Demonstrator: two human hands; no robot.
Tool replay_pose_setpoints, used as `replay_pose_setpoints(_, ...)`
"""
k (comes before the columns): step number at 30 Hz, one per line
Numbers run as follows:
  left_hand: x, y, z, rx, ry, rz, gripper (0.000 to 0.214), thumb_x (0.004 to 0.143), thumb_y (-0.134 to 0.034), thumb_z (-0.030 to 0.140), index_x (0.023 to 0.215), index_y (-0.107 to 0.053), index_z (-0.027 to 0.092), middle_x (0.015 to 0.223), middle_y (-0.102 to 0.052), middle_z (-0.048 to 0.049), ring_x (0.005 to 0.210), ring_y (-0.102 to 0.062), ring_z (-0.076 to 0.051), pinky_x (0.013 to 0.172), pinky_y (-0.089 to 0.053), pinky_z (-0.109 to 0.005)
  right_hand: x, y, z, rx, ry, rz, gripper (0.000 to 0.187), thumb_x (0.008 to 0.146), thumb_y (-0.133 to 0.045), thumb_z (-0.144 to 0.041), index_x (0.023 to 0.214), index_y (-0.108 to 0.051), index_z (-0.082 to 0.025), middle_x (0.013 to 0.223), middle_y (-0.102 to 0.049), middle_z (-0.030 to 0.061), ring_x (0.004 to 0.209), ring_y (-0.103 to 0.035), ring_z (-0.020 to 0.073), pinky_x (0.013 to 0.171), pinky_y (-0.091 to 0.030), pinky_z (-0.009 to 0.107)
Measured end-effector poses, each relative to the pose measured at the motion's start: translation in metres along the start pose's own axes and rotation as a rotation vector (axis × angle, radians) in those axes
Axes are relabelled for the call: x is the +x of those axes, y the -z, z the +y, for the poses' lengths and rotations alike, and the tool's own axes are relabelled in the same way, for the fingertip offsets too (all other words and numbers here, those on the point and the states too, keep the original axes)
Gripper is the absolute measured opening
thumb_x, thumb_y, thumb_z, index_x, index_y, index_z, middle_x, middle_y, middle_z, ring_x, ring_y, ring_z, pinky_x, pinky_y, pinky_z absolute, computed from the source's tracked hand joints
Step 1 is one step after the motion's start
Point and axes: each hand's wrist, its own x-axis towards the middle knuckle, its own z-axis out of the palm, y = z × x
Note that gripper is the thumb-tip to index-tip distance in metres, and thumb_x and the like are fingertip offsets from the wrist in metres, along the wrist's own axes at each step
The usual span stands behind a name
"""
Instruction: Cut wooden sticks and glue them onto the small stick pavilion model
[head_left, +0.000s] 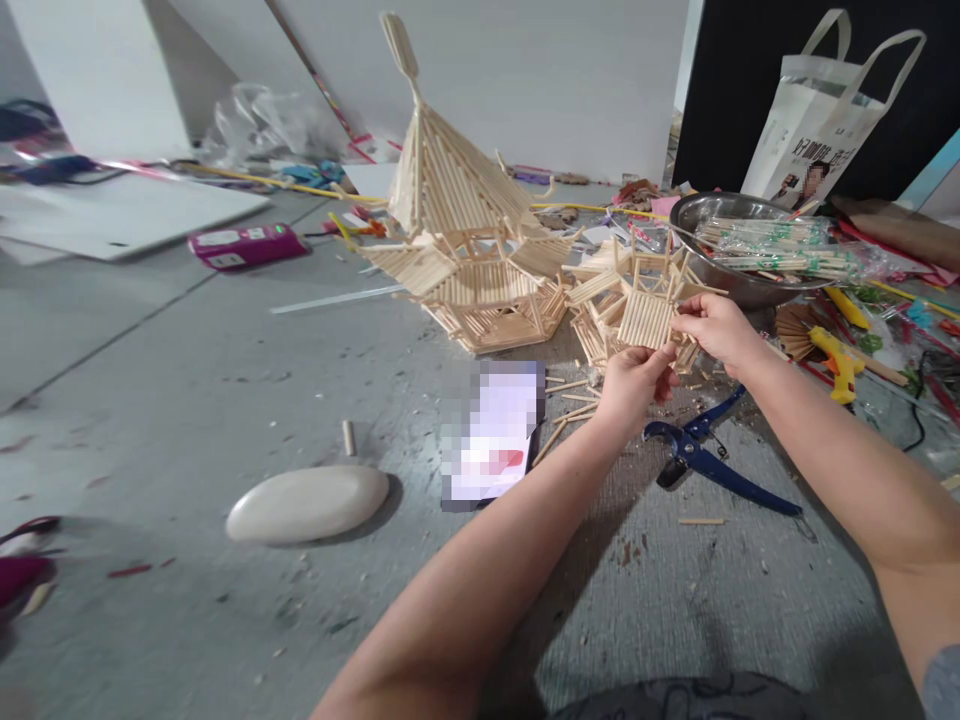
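Note:
A small panel of wooden sticks (646,318), laid side by side, is pinched at its lower right by my left hand (636,380). The fingers of my right hand (714,325) are closed at its right edge. Right behind the panel stands a low stick structure (592,335) with several upright sticks; I cannot tell whether the panel is joined to it. To the left rises a taller stick model (465,180) with a pointed roof and flared lower eaves. Loose stick pieces (574,412) lie below the smaller structure, near my left wrist.
A lit phone (499,425) lies left of my left forearm. Blue-handled cutters (712,465) rest between my forearms. On the right are a yellow glue gun (840,360) and a metal bowl (686,215) with packaged sticks. A pale smooth stone-like object (307,505) sits at left.

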Motion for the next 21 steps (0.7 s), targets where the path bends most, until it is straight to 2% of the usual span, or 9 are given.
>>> replay_pose_setpoints(5, -0.0022, 0.0026, 0.0011, -0.001, -0.025, -0.046, 0.025, 0.065, -0.065, 0.033, 0.06, -0.05, 0.014, 0.048, -0.056, 0.0026, 0.035, -0.044, -0.004, 0.036, -0.032, -0.017, -0.0023, -0.0006, -0.0014, 0.013, 0.008, 0.016, 0.016, 0.057, -0.06, -0.027, 0.067, -0.054, -0.016, 0.065, -0.055, -0.0019, 0.06, -0.049, 0.011, 0.058, -0.037, 0.026)
replay_pose_setpoints(14, -0.0028, 0.0074, 0.0014, -0.007, -0.018, -0.089, 0.017, 0.067, -0.064, 0.026, 0.067, -0.053, 0.013, 0.054, -0.059, 0.0016, 0.039, -0.047, -0.004, 0.04, -0.036, -0.018, -0.0011, 0.0006, 0.0005, 0.007, 0.02, 0.015, 0.018, 0.055, -0.06, -0.03, 0.065, -0.054, -0.017, 0.061, -0.052, -0.0031, 0.057, -0.044, 0.0099, 0.056, -0.035, 0.026)
replay_pose_setpoints(21, 0.0022, 0.0056, -0.0022, 0.023, -0.054, -0.051, 0.021, 0.07, -0.063, 0.03, 0.061, -0.054, 0.013, 0.052, -0.058, 0.0008, 0.036, -0.045, -0.004, 0.037, -0.034, -0.018, -0.0006, 0.0007, 0.0019, 0.012, 0.034, -0.005, 0.016, 0.057, -0.06, -0.03, 0.064, -0.053, -0.017, 0.062, -0.053, -0.0025, 0.057, -0.046, 0.0103, 0.054, -0.035, 0.025)
